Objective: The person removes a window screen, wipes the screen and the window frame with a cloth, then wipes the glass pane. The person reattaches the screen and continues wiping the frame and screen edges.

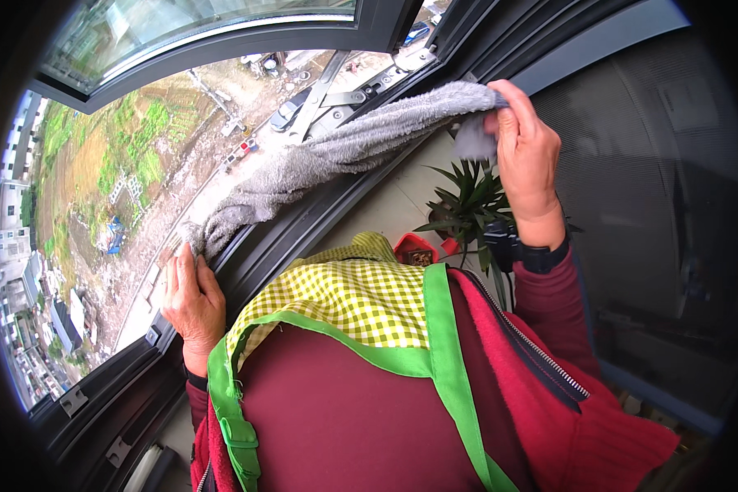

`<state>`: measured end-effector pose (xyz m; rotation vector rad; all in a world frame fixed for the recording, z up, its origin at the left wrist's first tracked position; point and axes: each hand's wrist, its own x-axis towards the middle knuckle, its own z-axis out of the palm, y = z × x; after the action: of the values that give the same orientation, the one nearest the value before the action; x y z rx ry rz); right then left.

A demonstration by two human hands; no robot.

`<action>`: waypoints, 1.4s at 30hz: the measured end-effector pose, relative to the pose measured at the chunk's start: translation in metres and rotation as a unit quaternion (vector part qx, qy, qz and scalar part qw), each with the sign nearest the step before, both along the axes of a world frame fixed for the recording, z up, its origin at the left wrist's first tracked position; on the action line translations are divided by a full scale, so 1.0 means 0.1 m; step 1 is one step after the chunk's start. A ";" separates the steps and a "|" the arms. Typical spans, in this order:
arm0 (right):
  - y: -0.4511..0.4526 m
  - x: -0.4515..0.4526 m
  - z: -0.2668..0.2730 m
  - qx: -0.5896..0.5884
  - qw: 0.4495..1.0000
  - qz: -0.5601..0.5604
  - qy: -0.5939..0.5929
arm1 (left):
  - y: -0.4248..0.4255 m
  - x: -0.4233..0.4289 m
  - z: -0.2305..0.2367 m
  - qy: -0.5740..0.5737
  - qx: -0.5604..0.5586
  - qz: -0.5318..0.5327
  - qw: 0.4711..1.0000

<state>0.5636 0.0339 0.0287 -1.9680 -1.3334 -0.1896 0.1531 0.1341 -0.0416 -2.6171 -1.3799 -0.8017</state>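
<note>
A grey plush cloth point(320, 166), twisted lengthwise, stretches between my two hands above the sill of an open window. My left hand point(194, 301) grips its lower left end, over the outer side of the dark window frame point(289, 237). At the upper right, my right hand point(526, 144) pinches the other end between thumb and fingers, and a loose corner hangs blurred below. Behind the cloth's middle, a metal window stay point(323, 95) joins the frame to the opened sash point(221, 49).
Outside, far below, are a road, parked cars and a grassy plot point(129, 141). Indoors, a spiky potted plant point(467, 203) and a red pot point(415, 249) stand on the floor beneath my right arm. A dark mesh screen point(646, 184) is at the right.
</note>
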 end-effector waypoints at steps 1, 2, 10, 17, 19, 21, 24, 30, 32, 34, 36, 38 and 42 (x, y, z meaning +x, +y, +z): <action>0.02 -0.02 -0.03 0.069 0.993 0.019 -0.097 | -0.01 -0.02 0.00 0.003 -0.011 0.012 1.000; 0.06 0.00 -0.08 0.048 0.987 0.038 -0.147 | -0.01 -0.02 0.00 -0.002 -0.001 0.005 1.000; 0.68 0.28 -0.96 -0.069 0.964 0.014 -0.258 | -0.02 0.01 0.02 -0.017 -0.008 0.023 1.000; 0.60 0.15 -1.08 -0.043 0.986 0.064 -0.149 | 0.04 0.08 0.03 -0.038 0.007 0.005 0.999; 0.49 -0.17 -1.17 -0.025 0.977 0.114 -0.180 | 0.04 0.08 0.03 -0.039 -0.001 0.013 0.999; 0.38 -0.53 -1.19 -0.032 0.975 0.174 -0.138 | 0.04 0.06 0.02 -0.071 -0.012 0.002 0.997; 0.33 -0.99 -1.07 -0.021 0.951 0.274 -0.144 | 0.04 0.03 0.01 -0.168 -0.015 -0.028 0.985; 0.71 -1.69 -1.04 0.080 0.840 0.507 -0.176 | -0.04 0.01 0.20 -0.483 -0.117 -0.073 0.865; 0.78 -1.74 -1.13 0.107 0.820 0.534 -0.174 | -0.09 -0.04 0.29 -0.469 -0.068 -0.110 0.874; 0.77 -1.60 -1.21 0.078 0.820 0.534 -0.192 | -0.12 -0.14 0.35 -0.367 -0.066 -0.136 0.918; 0.71 -1.26 -1.23 0.069 0.872 0.440 -0.203 | -0.15 -0.20 0.33 -0.281 -0.066 -0.126 0.949; 0.70 -0.74 -1.19 0.100 0.903 0.323 -0.266 | -0.19 -0.24 0.25 -0.226 -0.085 -0.134 0.961; 0.61 -0.02 -1.20 0.006 0.941 0.239 -0.238 | -0.31 -0.23 0.05 -0.165 -0.072 -0.111 0.977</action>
<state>0.5620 0.0952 -0.0909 -1.5767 -2.0736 -0.4548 0.1303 0.1027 -0.0368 -2.8883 -1.2679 -1.2598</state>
